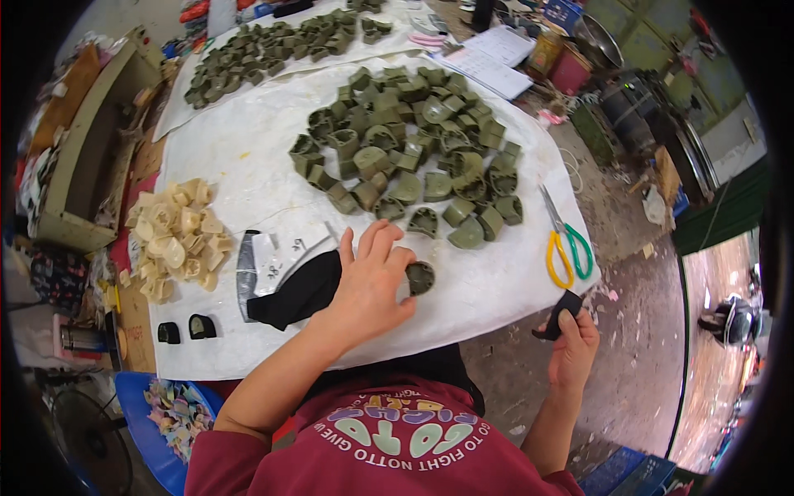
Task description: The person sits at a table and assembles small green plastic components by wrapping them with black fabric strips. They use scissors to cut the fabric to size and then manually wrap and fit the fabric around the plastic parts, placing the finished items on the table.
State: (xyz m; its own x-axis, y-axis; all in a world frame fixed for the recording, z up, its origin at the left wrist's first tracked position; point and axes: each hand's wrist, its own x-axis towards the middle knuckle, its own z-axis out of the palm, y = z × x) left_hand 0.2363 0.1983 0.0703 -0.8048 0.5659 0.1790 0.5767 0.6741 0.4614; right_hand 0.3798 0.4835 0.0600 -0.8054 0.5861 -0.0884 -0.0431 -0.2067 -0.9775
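My left hand (370,279) is over the white-covered table with its fingers spread. A small dark-green cup-shaped piece (421,279) sits right beside its index finger and thumb; whether they touch it, I cannot tell. Black fabric (299,291) lies under and left of this hand, next to a clear plastic bag (263,269). My right hand (572,343), off the table's right front edge, pinches a small strip of black fabric (557,318). Two green pieces with black fabric around them, one of them this piece (202,326), stand at the left front corner.
A big heap of green cup-shaped pieces (405,140) covers the table's middle; another green heap (273,50) lies farther back. Cream pieces (178,236) are piled at left. Scissors (562,248) with yellow and green handles lie near the right edge. A blue basin (145,430) of scraps stands lower left.
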